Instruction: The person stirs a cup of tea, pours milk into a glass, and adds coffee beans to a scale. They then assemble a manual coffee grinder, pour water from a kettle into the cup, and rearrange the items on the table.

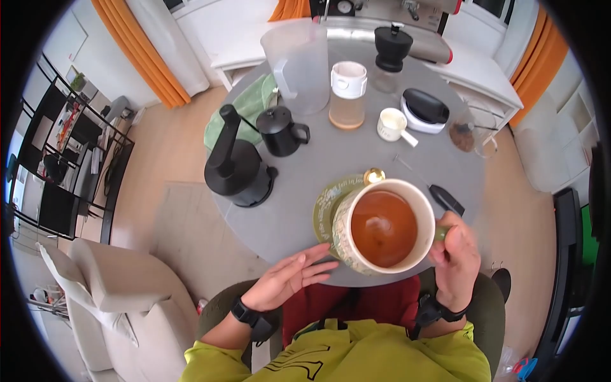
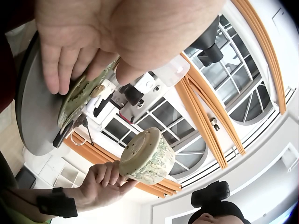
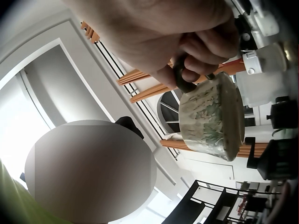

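A patterned cup of brown-orange liquid is held up by its green handle in the right hand. In the right wrist view the fingers of that hand curl through the handle of the cup. The left hand has its fingers extended near the table edge, by the green saucer; whether it touches the saucer cannot be told. A gold spoon-like piece shows beside the cup's rim. From the left wrist view, the raised cup is well apart from the left hand.
On the round grey table stand a black kettle, a black pitcher, a clear jug, a white-topped jar, a small white cup, a black grinder and a thermometer-like probe. A green cloth lies at the left.
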Demonstrator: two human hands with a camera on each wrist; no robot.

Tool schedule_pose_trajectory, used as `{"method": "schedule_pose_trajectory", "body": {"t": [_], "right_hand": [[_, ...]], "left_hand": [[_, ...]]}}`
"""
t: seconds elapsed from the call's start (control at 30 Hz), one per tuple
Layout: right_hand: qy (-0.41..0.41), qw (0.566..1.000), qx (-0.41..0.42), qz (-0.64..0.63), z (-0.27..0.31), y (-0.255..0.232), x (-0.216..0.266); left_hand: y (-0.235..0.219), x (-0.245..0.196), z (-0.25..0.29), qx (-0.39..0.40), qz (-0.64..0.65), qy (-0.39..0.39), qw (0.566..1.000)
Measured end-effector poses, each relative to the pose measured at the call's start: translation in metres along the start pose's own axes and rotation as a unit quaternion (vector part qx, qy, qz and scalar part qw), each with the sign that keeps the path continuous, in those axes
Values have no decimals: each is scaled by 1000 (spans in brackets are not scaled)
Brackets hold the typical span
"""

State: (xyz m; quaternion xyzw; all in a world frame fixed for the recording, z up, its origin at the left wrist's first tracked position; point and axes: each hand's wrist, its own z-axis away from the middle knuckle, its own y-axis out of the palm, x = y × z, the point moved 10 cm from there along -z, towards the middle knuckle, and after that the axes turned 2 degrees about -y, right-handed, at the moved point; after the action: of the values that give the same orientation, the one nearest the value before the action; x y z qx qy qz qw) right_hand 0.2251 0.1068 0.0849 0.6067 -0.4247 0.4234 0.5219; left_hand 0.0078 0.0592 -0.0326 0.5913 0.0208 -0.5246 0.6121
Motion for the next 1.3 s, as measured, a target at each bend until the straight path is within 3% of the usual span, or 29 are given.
{"method": "schedule_pose_trajectory", "body": {"t": [0.13, 0.2, 0.37, 0.83, 1.3], "right_hand": [[-1, 1000, 12, -3, 2, 5, 4], [-1, 999, -45, 28, 5, -2, 6], [-18, 1000, 9, 24, 4, 9, 11], [-15, 999, 14, 46, 7, 11, 10], [-52, 998, 20, 12, 9, 14, 14]], "left_hand": [[-1, -2, -1, -3, -2, 8, 1000], [-1, 1, -1, 13, 5, 1, 1000], [0, 3, -1, 25, 11, 6, 1000], [-3, -3, 3, -42, -9, 12, 999], [7, -4, 2, 0, -11, -4, 1000]]}}
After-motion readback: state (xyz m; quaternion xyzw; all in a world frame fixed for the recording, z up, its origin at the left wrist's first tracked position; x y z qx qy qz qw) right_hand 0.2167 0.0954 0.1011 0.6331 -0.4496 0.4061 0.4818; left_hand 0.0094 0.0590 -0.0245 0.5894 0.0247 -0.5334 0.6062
